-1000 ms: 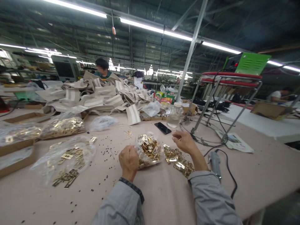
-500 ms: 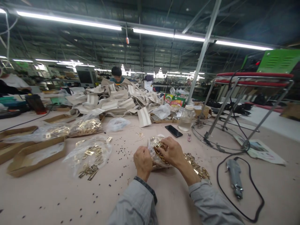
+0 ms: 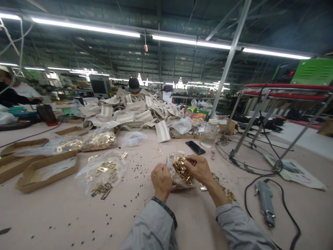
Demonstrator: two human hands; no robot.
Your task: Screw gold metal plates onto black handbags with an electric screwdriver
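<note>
A clear plastic bag point(image 3: 179, 184) full of small gold metal fittings point(image 3: 182, 168) stands with its mouth turned up in front of me. My left hand point(image 3: 161, 177) is closed in a fist on the bag's left edge. At the right side of the mouth, my right hand point(image 3: 199, 169) has its fingers curled in against the fittings. Whether those fingers pinch a fitting or the bag's rim is hidden. Beneath my right forearm lies a loose heap of gold fittings point(image 3: 229, 194). Further left, flat gold plates point(image 3: 104, 187) spill from another clear bag point(image 3: 85, 173).
Cardboard trays point(image 3: 47, 177) and filled bags point(image 3: 99, 140) lie left. A pile of beige straps point(image 3: 137, 113) rises behind. A phone point(image 3: 195, 147), a jar point(image 3: 209, 133), a red-topped stool point(image 3: 286, 88) and a corded electric screwdriver point(image 3: 265, 205) are right. Small black bits dot the table.
My right hand has drawn back from inside the bag's mouth to its right side, uncovering more gold fittings. My left hand keeps its hold. The whole view has shifted slightly.
</note>
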